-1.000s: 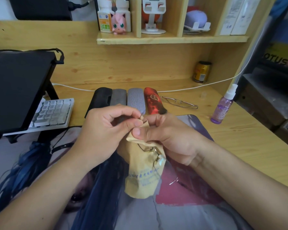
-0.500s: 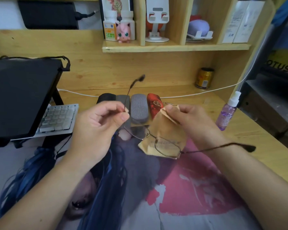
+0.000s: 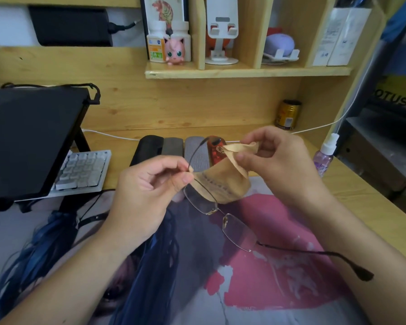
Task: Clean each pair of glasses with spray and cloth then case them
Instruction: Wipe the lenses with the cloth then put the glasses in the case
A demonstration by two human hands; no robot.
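At the far left of my wooden desk (image 3: pixel 352 198), a black laptop (image 3: pixel 31 139) sits raised on a stand, with a white keyboard (image 3: pixel 82 170) tucked just beneath its right edge. Over the printed desk mat (image 3: pixel 256 289), my left hand (image 3: pixel 148 195) pinches the thin-framed glasses (image 3: pixel 218 212) at the hinge of one arm, thumb and forefinger closed on the metal, so that the arm rises toward the far side and the lenses hang down and to the right. Their other arm stretches out to the near right, crossing in front of my right forearm. Behind the hands, four glasses cases (image 3: pixel 174 148) stand side by side at the far edge of the mat: black, dark grey, light grey and red. My right hand (image 3: pixel 274 165) pinches a tan cleaning cloth (image 3: pixel 223 184) between thumb and fingers, and the cloth drapes down behind the lens nearest my left hand; I cannot tell whether it touches the glass. Farther right, a yellow can (image 3: pixel 288 114) stands against the back panel, and a purple spray bottle (image 3: pixel 325 153) stands near the desk's right edge, well apart from both hands.
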